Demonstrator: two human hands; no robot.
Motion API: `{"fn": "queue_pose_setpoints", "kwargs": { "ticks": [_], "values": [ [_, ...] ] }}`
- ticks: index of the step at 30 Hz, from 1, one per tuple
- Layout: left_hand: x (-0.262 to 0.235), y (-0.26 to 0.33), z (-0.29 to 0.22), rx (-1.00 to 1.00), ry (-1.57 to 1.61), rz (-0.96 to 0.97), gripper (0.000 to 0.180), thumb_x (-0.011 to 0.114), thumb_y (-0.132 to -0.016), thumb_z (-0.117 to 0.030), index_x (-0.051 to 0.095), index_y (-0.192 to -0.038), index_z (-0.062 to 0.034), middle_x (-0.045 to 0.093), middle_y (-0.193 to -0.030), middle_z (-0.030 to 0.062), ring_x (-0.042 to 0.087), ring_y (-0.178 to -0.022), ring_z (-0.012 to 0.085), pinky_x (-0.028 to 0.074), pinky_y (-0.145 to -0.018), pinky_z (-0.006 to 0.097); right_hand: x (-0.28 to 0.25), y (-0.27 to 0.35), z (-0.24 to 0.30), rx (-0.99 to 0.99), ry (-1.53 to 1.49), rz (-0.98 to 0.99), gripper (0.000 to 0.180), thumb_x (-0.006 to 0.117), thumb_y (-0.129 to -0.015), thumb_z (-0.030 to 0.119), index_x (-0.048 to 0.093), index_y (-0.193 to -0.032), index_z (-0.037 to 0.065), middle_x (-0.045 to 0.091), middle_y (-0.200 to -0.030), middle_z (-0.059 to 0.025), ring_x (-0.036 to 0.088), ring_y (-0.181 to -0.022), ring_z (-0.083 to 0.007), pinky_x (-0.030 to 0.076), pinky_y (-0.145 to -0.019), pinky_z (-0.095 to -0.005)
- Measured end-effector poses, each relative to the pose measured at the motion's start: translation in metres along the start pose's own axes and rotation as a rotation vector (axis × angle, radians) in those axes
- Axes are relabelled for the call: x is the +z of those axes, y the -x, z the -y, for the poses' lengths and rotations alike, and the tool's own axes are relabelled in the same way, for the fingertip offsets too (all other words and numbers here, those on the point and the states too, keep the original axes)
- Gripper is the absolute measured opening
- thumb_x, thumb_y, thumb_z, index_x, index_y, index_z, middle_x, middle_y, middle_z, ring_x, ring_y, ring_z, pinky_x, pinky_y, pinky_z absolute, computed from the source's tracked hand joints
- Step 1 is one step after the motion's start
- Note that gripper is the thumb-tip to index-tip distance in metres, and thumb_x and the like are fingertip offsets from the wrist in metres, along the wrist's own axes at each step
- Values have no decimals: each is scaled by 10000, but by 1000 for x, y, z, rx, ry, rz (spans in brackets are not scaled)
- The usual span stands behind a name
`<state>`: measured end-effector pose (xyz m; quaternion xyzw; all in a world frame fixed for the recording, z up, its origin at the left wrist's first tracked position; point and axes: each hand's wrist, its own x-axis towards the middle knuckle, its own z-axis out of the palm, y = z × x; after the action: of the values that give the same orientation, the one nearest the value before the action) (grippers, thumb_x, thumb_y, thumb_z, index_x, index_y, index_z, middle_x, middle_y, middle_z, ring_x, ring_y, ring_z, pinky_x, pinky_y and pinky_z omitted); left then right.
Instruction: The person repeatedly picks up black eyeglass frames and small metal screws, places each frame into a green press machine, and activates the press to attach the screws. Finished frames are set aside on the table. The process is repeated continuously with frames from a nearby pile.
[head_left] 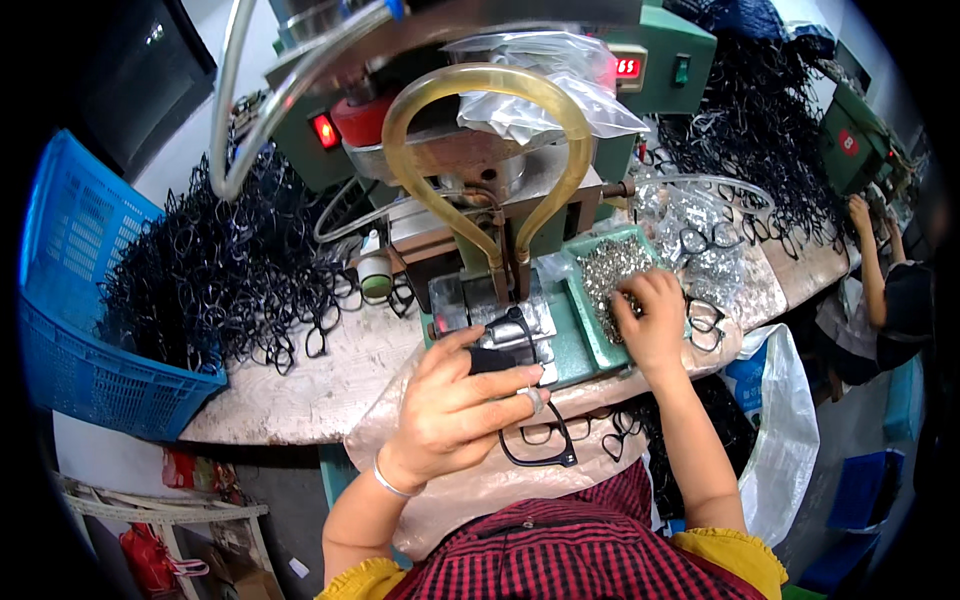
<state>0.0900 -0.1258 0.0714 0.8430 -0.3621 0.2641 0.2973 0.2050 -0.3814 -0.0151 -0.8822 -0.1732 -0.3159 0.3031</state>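
My left hand [458, 405] is closed around a black eyeglass frame [515, 338], holding it against the metal bed of the green press machine [500, 310]. Another black frame [545, 448] lies on my lap just under that hand. My right hand [652, 318] reaches into a green tray [585, 300] of small shiny metal parts [610, 265], fingertips down among them. Whether it has picked one up is hidden by the fingers.
A large heap of black frames [225, 275] spills from a blue basket [75, 330] at left. Yellowish hoses [480, 85] loop above the press. More frames [770, 130] pile at the back right, where another person [890, 290] works. A white bag [780, 420] hangs at right.
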Motion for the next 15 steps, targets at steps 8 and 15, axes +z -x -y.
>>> {"fn": "queue_pose_setpoints", "kwargs": {
  "ticks": [8, 15],
  "values": [
    [16, 24, -17, -104, 22, -67, 193, 681, -757, -133, 695, -949, -133, 657, -1220, 91, 578, -780, 246, 413, -1006, 476, 22, -23, -3, -322, 108, 105, 152, 589, -724, 16, 589, -876, 25, 624, -901, -147, 594, -877, -352, 470, -691, -440],
    [-53, 134, 1, -578, -546, -525, 239, 638, -818, 3, 648, -1057, 24, 674, -1104, 149, 626, -1006, 287, 450, -913, 366, 5, 7, -21, 274, -327, -15, 99, 615, -872, 25, 642, -960, -10, 639, -861, -56, 586, -798, -140, 474, -768, -274]
  ]
}}
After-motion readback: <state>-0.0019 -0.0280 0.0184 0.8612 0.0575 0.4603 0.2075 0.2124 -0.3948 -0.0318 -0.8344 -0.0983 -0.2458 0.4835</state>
